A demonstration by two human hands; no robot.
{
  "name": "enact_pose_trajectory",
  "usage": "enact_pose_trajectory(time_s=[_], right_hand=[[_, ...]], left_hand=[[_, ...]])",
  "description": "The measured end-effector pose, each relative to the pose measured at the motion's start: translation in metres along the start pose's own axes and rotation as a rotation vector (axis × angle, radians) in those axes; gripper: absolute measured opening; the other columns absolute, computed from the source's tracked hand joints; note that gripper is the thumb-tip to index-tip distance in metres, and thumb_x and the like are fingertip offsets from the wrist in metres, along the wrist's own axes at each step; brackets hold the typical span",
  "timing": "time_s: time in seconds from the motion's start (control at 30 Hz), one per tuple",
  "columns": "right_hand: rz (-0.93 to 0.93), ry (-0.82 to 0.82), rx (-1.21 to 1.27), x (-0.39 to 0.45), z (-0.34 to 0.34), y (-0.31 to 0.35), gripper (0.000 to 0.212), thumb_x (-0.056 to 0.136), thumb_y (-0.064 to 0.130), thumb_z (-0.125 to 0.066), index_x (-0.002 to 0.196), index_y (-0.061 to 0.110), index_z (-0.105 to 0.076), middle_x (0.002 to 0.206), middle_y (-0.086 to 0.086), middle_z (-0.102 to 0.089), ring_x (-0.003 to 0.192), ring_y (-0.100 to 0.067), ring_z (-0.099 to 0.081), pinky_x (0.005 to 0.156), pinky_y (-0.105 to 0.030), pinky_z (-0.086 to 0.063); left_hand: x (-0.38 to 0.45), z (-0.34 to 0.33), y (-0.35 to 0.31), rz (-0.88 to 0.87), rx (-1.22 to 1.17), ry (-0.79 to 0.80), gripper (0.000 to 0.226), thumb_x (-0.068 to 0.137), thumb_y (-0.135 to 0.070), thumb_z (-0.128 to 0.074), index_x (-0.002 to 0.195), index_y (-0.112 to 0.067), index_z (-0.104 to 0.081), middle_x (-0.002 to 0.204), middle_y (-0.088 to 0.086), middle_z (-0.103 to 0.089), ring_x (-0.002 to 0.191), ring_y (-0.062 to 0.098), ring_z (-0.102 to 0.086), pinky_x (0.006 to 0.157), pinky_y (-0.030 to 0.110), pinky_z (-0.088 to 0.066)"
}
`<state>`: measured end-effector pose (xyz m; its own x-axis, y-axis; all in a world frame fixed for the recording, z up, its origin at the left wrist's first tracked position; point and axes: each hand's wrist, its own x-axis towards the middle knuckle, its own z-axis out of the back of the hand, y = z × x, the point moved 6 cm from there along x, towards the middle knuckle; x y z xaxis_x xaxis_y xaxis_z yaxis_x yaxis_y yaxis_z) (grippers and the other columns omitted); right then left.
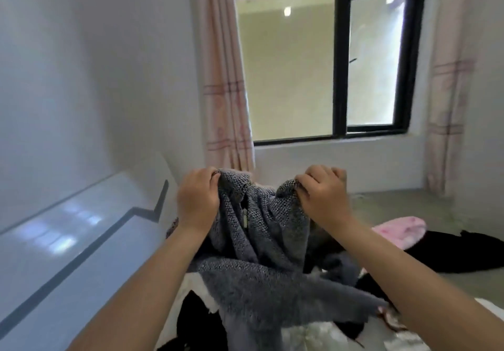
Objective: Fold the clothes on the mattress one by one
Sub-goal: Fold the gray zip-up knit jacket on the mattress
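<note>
Mattress (425,277) across lower right, pale sheet, strewn with unfolded clothes: black garment (450,252) spread at right, pink fleecy piece (401,227) just behind it, more dark and white cloth heaped low centre under the forearms. Grey knitted garment (253,247) held up in mid-air over that heap, upper edge raised between both hands, body hanging in heavy folds, lower hem trailing onto the pile. Chunky knit outside, fuzzy lining showing at the hem; likely soft, thick, fairly weighty for clothing, not slippery, prone to stretch and sag if hung from one point. Zip pull (245,218) dangling near the front opening, so probably a zipped cardigan or jacket. Best hold judged at the two shoulder seams, well apart, to let it drop flat before laying down; zip line useful as centre guide. Left hand (197,197) fingers curled tight, pinching top edge of knit. Right hand (323,195) likewise curled, bunching a fold of the opposite edge
</note>
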<state>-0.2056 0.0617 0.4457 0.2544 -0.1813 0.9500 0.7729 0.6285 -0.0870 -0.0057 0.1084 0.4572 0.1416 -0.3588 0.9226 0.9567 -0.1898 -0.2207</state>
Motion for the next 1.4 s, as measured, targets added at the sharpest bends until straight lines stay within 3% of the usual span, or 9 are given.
enact_pose_trajectory(time_s=[0.23,0.53,0.73,0.83,0.97,1.1,1.2,1.27,1.4], right_hand=[[-0.016,-0.277,-0.157,0.043,0.12,0.041,0.001,0.067,0.003,-0.067,0.066,0.005,-0.067,0.059,-0.007,-0.06,0.054,-0.023,-0.059,0.064,-0.031,-0.023],[-0.034,-0.204,-0.233,0.044,0.116,0.062,0.003,0.068,0.002,-0.067,0.066,0.004,-0.067,0.06,-0.009,-0.06,0.056,-0.026,-0.059,0.064,-0.032,-0.022],[-0.096,0.038,-0.226,-0.014,0.033,0.041,0.005,0.064,-0.002,-0.07,0.065,0.001,-0.066,0.062,-0.014,-0.061,0.059,-0.028,-0.061,0.067,-0.032,-0.03],[-0.141,0.164,-0.193,-0.055,-0.018,0.021,0.003,0.068,-0.001,-0.067,0.066,-0.001,-0.065,0.064,-0.017,-0.06,0.061,-0.033,-0.06,0.067,-0.042,-0.045],[-0.157,0.335,-0.253,-0.11,-0.094,-0.001,0.008,0.063,0.004,-0.067,0.058,0.004,-0.06,0.058,-0.012,-0.057,0.055,-0.028,-0.058,0.064,-0.031,-0.033],[-0.187,0.548,-0.293,-0.177,-0.181,-0.032,0.008,0.064,0.006,-0.068,0.059,0.006,-0.062,0.057,-0.01,-0.056,0.053,-0.028,-0.059,0.063,-0.033,-0.025],[-0.344,0.875,-0.394,-0.241,-0.255,-0.059,0.017,0.076,0.015,-0.07,0.09,0.005,-0.067,0.078,-0.013,-0.063,0.074,-0.03,-0.061,0.073,-0.037,-0.039],[-0.476,1.132,-0.384,-0.291,-0.296,-0.064,0.029,0.092,0.027,-0.048,0.113,0.009,-0.057,0.105,-0.013,-0.058,0.099,-0.03,-0.053,0.084,-0.039,-0.032],[-0.443,1.348,-0.25,-0.37,-0.35,-0.032,0.035,0.096,0.033,-0.035,0.104,0.011,-0.06,0.113,-0.006,-0.057,0.111,-0.024,-0.048,0.091,-0.036,-0.029]], left_hand=[[0.033,0.106,-0.028,-0.144,-0.009,-0.252,0.008,0.077,0.003,-0.056,0.077,0.01,-0.061,0.068,0.027,-0.056,0.06,0.041,-0.056,0.05,0.042,-0.046],[0.016,0.111,-0.002,-0.206,0.039,-0.18,0.007,0.069,0.009,-0.066,0.07,0.009,-0.059,0.063,0.025,-0.054,0.053,0.041,-0.056,0.038,0.039,-0.044],[-0.035,0.042,0.069,-0.075,0.053,0.074,0.011,0.084,0.0,-0.055,0.083,0.011,-0.06,0.076,0.031,-0.053,0.067,0.046,-0.053,0.049,0.05,-0.043],[-0.061,-0.008,0.115,0.083,0.072,0.257,0.022,0.093,-0.012,-0.047,0.098,0.005,-0.059,0.092,0.029,-0.052,0.085,0.039,-0.049,0.062,0.038,-0.028],[-0.097,-0.083,0.184,0.338,0.141,0.441,0.033,0.097,-0.027,-0.033,0.102,-0.004,-0.056,0.088,0.012,-0.05,0.091,0.029,-0.049,0.06,0.018,-0.013],[-0.139,-0.163,0.212,0.226,0.17,0.658,0.019,0.093,-0.007,-0.043,0.095,0.006,-0.057,0.085,0.021,-0.053,0.086,0.035,-0.049,0.061,0.034,-0.023],[-0.191,-0.227,0.243,0.275,0.271,0.927,0.023,0.093,-0.015,-0.048,0.108,0.001,-0.051,0.105,0.021,-0.049,0.095,0.032,-0.046,0.064,0.037,-0.03],[-0.236,-0.261,0.263,0.285,0.354,1.087,0.036,0.092,-0.027,-0.05,0.119,-0.004,-0.044,0.115,0.017,-0.045,0.103,0.032,-0.044,0.072,0.038,-0.039],[-0.338,-0.287,0.303,0.344,0.42,1.3,0.05,0.094,-0.034,-0.044,0.135,-0.008,-0.031,0.132,0.018,-0.037,0.121,0.033,-0.034,0.088,0.041,-0.041]])
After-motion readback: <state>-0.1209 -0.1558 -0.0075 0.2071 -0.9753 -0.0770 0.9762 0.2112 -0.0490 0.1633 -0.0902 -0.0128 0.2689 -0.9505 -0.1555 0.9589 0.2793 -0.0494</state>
